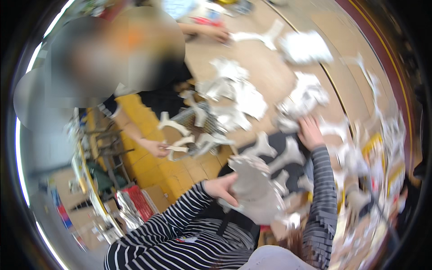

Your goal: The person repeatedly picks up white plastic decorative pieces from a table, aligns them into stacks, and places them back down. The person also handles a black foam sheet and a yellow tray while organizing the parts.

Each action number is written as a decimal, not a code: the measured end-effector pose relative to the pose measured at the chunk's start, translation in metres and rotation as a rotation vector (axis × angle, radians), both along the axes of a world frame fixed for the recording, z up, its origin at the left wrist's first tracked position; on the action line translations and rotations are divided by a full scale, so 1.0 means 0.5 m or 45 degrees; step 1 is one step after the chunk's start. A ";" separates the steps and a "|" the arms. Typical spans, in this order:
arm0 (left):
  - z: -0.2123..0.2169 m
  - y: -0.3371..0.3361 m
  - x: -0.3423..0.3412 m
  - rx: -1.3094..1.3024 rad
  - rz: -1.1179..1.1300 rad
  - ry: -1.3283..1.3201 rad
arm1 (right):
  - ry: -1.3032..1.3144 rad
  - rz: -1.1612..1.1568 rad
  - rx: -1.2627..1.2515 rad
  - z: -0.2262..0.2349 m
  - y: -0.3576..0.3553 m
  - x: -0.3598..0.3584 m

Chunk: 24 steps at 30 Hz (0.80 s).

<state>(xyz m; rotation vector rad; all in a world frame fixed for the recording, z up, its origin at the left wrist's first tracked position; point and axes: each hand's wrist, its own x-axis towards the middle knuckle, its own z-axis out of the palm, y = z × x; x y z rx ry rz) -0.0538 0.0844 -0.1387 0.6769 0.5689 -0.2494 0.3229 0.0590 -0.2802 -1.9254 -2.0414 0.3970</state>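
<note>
My left hand [222, 186], in a black-and-white striped sleeve, grips a large pale grey moulded piece [257, 191] held over my lap. My right hand [310, 132], in a grey striped sleeve, reaches out to a crumpled white piece [288, 122] at the edge of the brown table [270, 76]; the picture is too blurred to tell whether the fingers close on it. Several white bone-shaped pieces [288, 155] lie on a dark surface between my arms.
Another person's hand [155, 147] at the left holds a curved white piece [179, 146] beside a wire mesh basket [191, 118]. A third hand [217, 32] rests at the table's far end. Several white scraps [306, 47] litter the table. Yellow floor tiles [153, 171] lie below.
</note>
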 end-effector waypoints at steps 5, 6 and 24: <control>0.005 0.000 0.028 0.029 0.119 -0.217 | -0.109 0.005 -0.226 0.014 0.015 -0.012; 0.003 0.006 0.032 -0.031 0.122 -0.188 | -0.144 -0.001 -0.280 0.017 0.019 -0.011; -0.022 0.020 0.003 -0.214 0.181 -0.180 | -0.523 0.256 -0.373 0.043 0.257 0.079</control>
